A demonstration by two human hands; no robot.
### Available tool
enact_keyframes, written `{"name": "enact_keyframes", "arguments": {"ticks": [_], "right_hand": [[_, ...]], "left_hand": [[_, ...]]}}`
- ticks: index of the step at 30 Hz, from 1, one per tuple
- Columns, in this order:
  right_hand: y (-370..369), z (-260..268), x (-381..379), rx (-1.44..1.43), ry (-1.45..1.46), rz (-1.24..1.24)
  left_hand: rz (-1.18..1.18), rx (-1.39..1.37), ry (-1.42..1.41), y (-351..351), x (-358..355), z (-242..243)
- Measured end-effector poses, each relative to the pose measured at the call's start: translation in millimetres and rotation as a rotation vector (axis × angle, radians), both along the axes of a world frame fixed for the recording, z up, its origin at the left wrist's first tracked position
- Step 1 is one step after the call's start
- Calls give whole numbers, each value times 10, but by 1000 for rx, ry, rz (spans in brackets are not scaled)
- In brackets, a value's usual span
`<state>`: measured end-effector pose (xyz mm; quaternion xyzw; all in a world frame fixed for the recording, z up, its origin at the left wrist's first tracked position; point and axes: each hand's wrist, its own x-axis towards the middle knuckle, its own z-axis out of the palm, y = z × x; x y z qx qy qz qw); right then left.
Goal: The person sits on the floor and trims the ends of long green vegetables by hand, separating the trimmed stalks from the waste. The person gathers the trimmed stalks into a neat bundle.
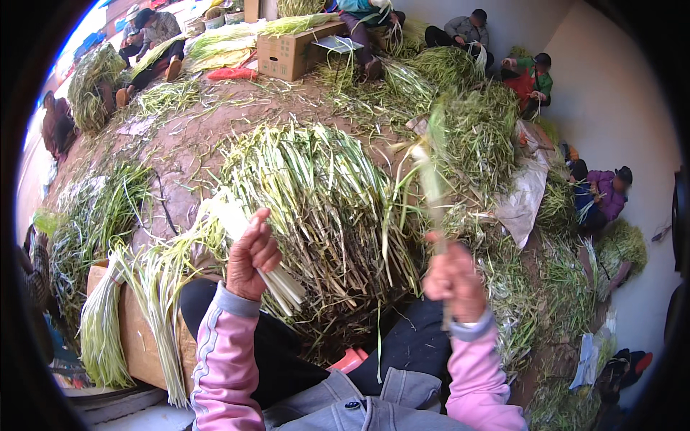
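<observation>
My left hand (252,256) is closed around a bunch of cleaned white stalks (284,291), whose pale ends stick out below the fist. My right hand (455,280), blurred by motion, grips an upright leafy stalk (433,178) with a green and white blurred top. Between my knees lies a big heap of untrimmed leafy stalks (307,199), apparently green garlic, with brown dirty lower ends towards me. On my left, tied pale bundles (105,328) hang over a cardboard box (145,345).
Piles of greens (97,210) and leaf scraps (517,301) cover the floor on both sides. A cardboard carton (288,54) stands ahead with stalks on it. Several people sit around, one in a purple jacket (605,191) at right. A white sheet (525,194) lies among the scraps.
</observation>
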<state>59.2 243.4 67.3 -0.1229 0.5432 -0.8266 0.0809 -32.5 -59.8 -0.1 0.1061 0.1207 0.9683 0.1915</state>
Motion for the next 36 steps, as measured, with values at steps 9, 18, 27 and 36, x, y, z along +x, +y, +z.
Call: {"name": "enact_keyframes", "arguments": {"ticks": [9,18,27,36], "right_hand": [[-809,-1125,179,88,-395,-48],[-951,-1347,356,269,-320,-81],[-880,-1347,405,385,-355,-118],[-891,-1296,-222,-189,-396,-254]], "left_hand": [[-63,-405,-119,182,94,-80],[-98,-964,-150,536,193,-143],[-206,-1226,-84,691,279,-314],[-211,-1229,-37,688,294,-278]]}}
